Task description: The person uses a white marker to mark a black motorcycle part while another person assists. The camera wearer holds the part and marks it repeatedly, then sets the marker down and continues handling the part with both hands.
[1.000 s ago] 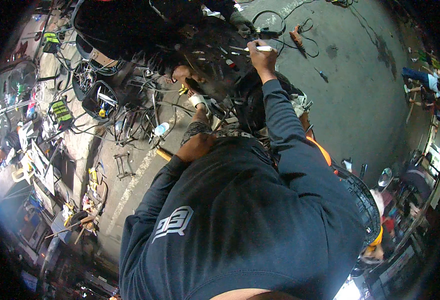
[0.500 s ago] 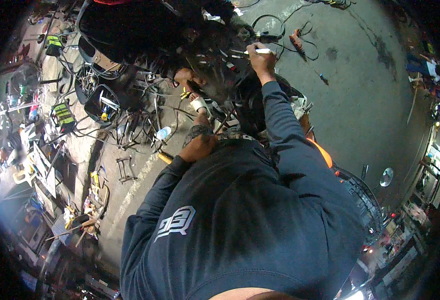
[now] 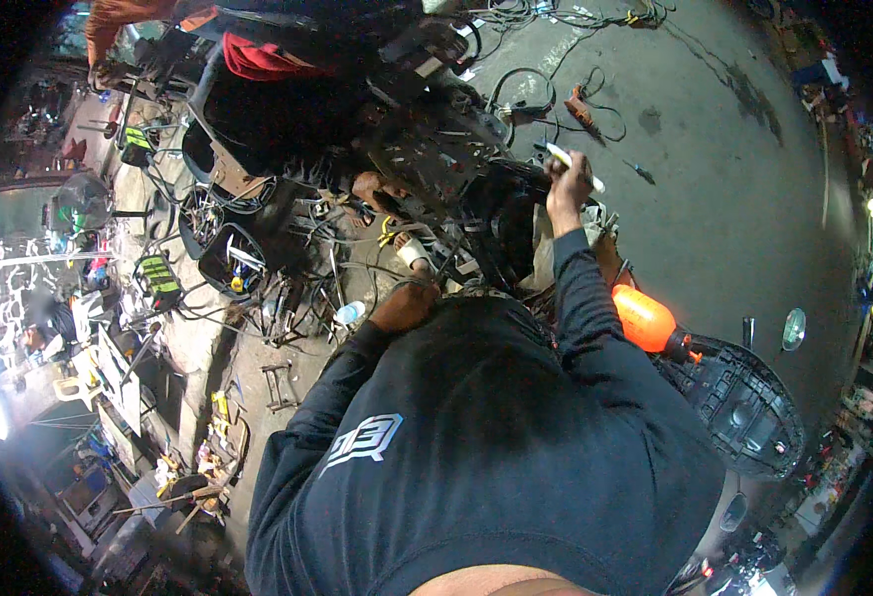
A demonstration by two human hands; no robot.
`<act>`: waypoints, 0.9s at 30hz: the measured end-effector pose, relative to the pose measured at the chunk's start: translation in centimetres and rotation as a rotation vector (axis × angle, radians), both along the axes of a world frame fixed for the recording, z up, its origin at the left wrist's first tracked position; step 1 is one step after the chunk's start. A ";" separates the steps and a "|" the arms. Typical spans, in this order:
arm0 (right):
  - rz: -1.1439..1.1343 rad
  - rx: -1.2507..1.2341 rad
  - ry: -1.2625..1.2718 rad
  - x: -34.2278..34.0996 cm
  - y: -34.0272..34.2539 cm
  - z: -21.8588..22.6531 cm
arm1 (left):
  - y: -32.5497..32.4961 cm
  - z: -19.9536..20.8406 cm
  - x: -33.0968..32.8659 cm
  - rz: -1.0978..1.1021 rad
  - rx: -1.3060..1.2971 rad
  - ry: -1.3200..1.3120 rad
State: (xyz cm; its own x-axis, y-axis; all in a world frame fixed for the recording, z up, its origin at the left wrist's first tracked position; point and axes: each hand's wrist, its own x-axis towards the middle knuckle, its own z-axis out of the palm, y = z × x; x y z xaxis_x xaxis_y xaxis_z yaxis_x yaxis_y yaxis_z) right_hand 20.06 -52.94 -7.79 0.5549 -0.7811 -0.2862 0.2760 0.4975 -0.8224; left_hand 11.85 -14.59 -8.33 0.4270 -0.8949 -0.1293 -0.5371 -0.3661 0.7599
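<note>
My right hand (image 3: 568, 195), raised over the dark motorbike parts (image 3: 501, 223), is closed around a white-handled tool (image 3: 559, 154); white shows on both sides of the fist, but its exact kind is unclear. Low by my knee, my left hand (image 3: 407, 306) has its fingers curled; whatever they hold, if anything, is hidden. Just beyond it is a foot with a white strap or wrap (image 3: 413, 251). Another hand or foot (image 3: 377, 189) shows near the machine, its owner unclear.
An orange bottle (image 3: 645, 318) and black plastic bodywork (image 3: 744, 407) are on my right. A corded orange tool (image 3: 583, 111) and a screwdriver (image 3: 640, 172) lie on the floor. Cables, black bins (image 3: 230, 260) and a water bottle (image 3: 349, 313) crowd the left. A person's orange sleeve (image 3: 124, 15) shows at top left.
My right hand has moved right and nearer to me with the white-handled tool, which is now turned differently. My left hand stays low by my knee. The view has shifted, showing more of the orange bottle.
</note>
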 end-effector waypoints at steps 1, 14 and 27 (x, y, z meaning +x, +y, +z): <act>0.056 -0.008 0.032 -2.1 0.2 -0.5 | 0.1 -0.4 -0.3 0.025 -0.046 -0.024; 0.090 -0.123 0.337 -17.0 1.1 -9.0 | -0.9 -2.8 -2.1 -0.086 0.142 -0.326; 0.070 -0.162 0.317 -19.0 0.0 -7.0 | -0.9 -3.7 -3.1 0.143 -0.011 0.020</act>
State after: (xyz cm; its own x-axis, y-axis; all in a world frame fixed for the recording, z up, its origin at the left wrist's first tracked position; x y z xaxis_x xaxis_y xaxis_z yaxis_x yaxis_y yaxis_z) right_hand 1.11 -52.94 -14.82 0.5126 -0.7936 -0.3279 -0.0351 0.3621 -0.9315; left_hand 8.78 -15.49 -12.00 0.5474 -0.8268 -0.1295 -0.4646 -0.4289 0.7747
